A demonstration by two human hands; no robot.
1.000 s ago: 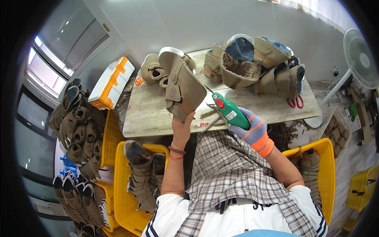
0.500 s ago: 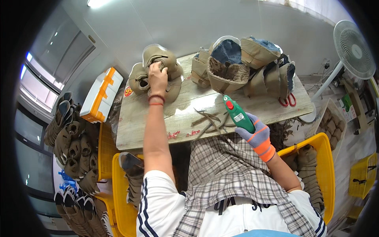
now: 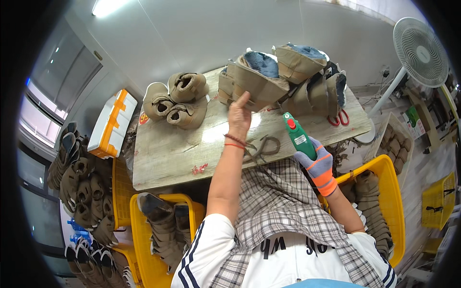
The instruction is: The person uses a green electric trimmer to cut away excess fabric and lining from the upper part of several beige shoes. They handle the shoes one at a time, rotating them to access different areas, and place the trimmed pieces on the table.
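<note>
**Boot (image 3: 263, 92) ahead of the left hand (image 3: 238, 119)**

The left hand grips the boot's lower left, thumb in front, fingers hidden; the lined opening faces upward. The gloved right hand (image 3: 318, 165), farther off, wraps a green tool (image 3: 301, 137), its long axis aimed boot-ward. Bare tabletop (image 3: 165, 163) extends leftward to three shoes (image 3: 193, 116) and toward the near edge.

White fan (image 3: 420, 53), orange-taped white box (image 3: 115, 123)

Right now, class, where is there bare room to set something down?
On the table, front left: between three shoes and the front edge, around red flecks. Smaller: front right, between the green tool and red scissors. Crowded: back right, with more shoes; front centre, with scraps.
</note>
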